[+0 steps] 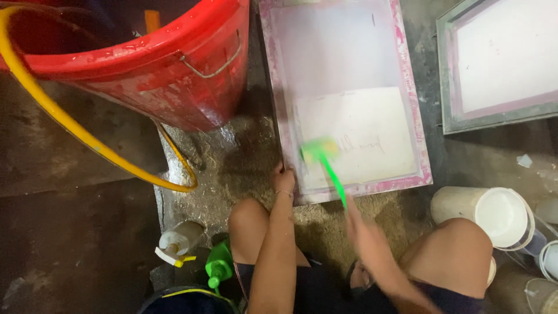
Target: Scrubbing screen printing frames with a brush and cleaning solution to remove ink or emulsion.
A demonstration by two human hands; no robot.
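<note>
A pink-framed printing screen (414,116) lies on the wet concrete floor in front of my knees. Its mesh shows a pale rectangular patch with faint markings. My left hand (283,179) grips the frame's near left corner. My right hand (361,231), blurred by motion, holds a green long-handled brush (325,160) whose head rests on the mesh near the lower left of the pale patch.
A large red bucket (174,75) stands at the upper left with a yellow hose (75,131) looping from it. A second grey-framed screen (447,110) lies at the right. White tubs (500,215) sit by my right knee; a spray bottle (180,241) and green bottle (219,264) by my left.
</note>
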